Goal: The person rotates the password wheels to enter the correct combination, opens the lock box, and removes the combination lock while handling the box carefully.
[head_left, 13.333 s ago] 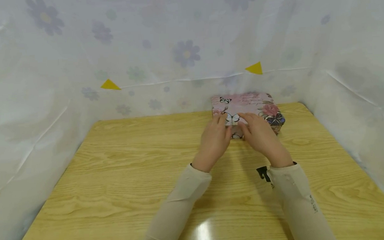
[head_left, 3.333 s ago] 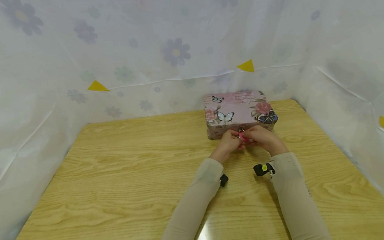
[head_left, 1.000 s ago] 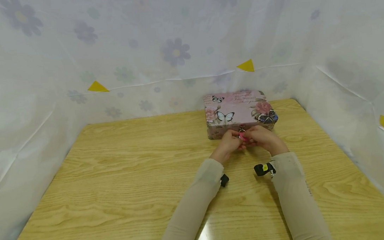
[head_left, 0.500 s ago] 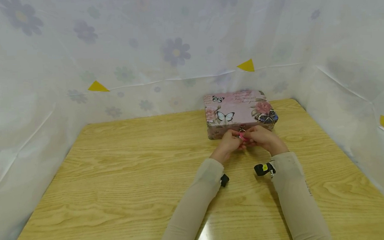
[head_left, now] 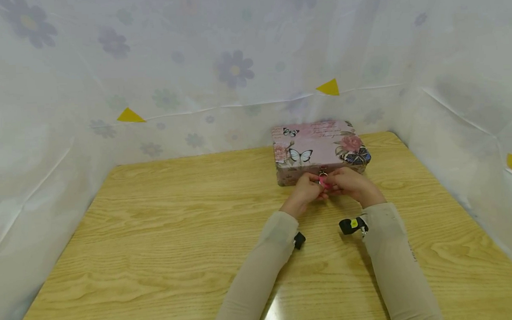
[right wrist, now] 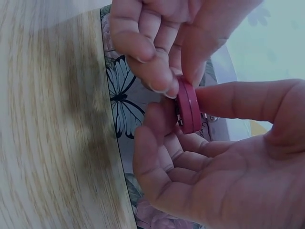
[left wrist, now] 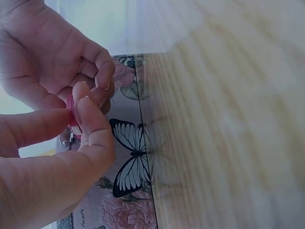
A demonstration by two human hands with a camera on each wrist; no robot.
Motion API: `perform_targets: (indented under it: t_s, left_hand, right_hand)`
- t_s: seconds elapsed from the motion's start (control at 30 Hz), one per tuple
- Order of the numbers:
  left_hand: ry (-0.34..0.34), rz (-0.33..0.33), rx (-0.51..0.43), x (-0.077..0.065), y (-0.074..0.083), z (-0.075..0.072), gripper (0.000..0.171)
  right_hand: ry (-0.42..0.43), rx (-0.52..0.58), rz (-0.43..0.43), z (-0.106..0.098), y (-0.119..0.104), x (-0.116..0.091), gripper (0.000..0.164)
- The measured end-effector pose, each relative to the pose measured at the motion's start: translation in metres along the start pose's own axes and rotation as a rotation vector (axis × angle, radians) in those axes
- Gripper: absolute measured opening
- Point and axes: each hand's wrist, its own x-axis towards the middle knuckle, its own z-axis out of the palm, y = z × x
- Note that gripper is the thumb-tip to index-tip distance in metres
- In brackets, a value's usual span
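A pink box point(head_left: 315, 148) printed with butterflies and roses sits closed near the table's back edge. At the clasp on its front, a small pink padlock point(right wrist: 190, 106) hangs by a silver shackle point(head_left: 323, 173). My left hand point(head_left: 305, 189) pinches the padlock's left side between thumb and fingers. From the other side, my right hand point(head_left: 350, 182) pinches it too, with the fingertips of both hands close together. Dark wheel-like bits show on one face of the padlock in the right wrist view, but the fingers cover most of them.
The box stands on a wood-grain table point(head_left: 178, 238). A white flowered sheet point(head_left: 201, 53) hangs behind and at both sides, with yellow tape pieces point(head_left: 328, 87) on it. Black straps point(head_left: 350, 226) hang at the wrists.
Both hands went from the box's front edge, 13 seconds ago, down to the padlock, which they hold in the later frames. Over the last second, hardly anything moves.
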Motion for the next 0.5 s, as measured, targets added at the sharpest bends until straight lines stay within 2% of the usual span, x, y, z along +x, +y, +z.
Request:
perform_targets:
  t_s: [0.5]
  left_hand:
    - [0.003,-0.002,0.000,-0.0010,0.0012,0.0005,0.020]
  right_hand:
    - [0.003,-0.023,-0.009,0.0020,-0.0001,-0.0006,0.027]
